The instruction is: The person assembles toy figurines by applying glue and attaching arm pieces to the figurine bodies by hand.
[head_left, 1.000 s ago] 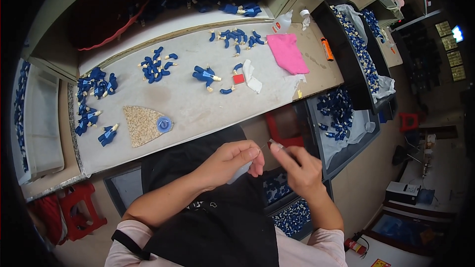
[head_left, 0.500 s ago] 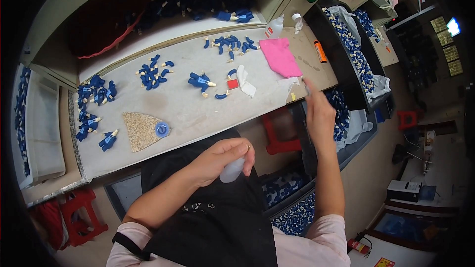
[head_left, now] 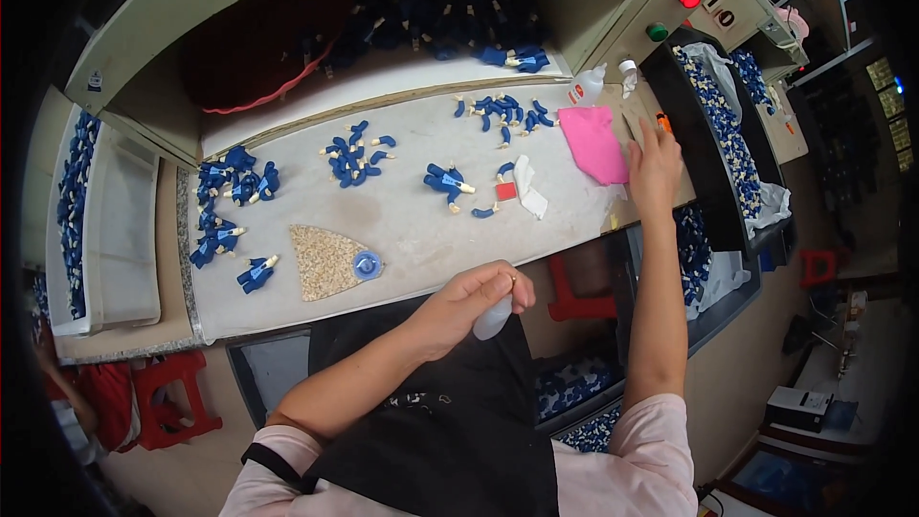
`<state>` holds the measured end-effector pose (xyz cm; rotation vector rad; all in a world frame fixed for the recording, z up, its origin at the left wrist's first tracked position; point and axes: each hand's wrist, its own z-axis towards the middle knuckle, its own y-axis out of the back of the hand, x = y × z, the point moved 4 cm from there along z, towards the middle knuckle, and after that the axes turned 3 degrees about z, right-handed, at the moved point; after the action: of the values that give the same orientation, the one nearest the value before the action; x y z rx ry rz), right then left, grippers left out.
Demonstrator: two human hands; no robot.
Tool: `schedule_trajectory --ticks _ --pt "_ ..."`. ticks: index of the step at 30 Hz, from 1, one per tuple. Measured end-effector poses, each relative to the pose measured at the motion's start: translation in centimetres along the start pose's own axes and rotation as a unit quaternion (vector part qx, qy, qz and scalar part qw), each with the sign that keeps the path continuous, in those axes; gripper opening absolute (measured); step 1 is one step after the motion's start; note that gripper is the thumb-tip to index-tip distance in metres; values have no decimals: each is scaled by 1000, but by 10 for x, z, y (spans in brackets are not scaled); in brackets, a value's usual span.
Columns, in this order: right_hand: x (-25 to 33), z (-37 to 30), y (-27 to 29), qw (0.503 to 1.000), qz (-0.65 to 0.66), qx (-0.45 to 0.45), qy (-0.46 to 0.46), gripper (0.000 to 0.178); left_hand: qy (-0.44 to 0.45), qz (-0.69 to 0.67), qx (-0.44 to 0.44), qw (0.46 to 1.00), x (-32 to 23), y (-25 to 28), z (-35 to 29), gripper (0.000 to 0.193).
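Observation:
My left hand (head_left: 476, 300) is closed round a small translucent white bottle (head_left: 493, 319), held low in front of my apron at the table's front edge. My right hand (head_left: 657, 168) reaches over the table's right end, between a pink cloth (head_left: 592, 146) and an orange tube (head_left: 664, 123) partly behind its fingers. A thin, dark, pointed thing (head_left: 629, 124) shows at its fingertips; its kind is unclear. Left of the cloth lie a folded white tissue (head_left: 529, 190), a red square (head_left: 505, 191) and a blue figure (head_left: 446, 182) with a pale end.
Small blue arm-like parts (head_left: 354, 155) and more blue figures (head_left: 235, 175) lie in groups on the table. A speckled board (head_left: 325, 263) bears a round blue piece (head_left: 367, 265). A white bottle (head_left: 586, 88) stands behind the cloth. Black bins (head_left: 745, 158) of blue parts stand right.
My right hand has moved farther away, past the pink cloth's right side to the orange tube. My left hand still holds the bottle. The whole view has shifted slightly.

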<state>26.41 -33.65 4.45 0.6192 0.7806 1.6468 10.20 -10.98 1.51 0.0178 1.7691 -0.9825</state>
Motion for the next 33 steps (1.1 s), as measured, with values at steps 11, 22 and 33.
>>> schedule_trajectory --ticks 11,22,33 --pt "152 -126 71 762 626 82 -146 46 -194 170 -134 957 -31 -14 9 25" --pt "147 -128 68 681 684 117 -234 37 -31 733 -181 656 -87 73 34 33" --pt "173 -82 82 630 731 112 -239 30 -77 269 -140 950 -76 18 -38 23"
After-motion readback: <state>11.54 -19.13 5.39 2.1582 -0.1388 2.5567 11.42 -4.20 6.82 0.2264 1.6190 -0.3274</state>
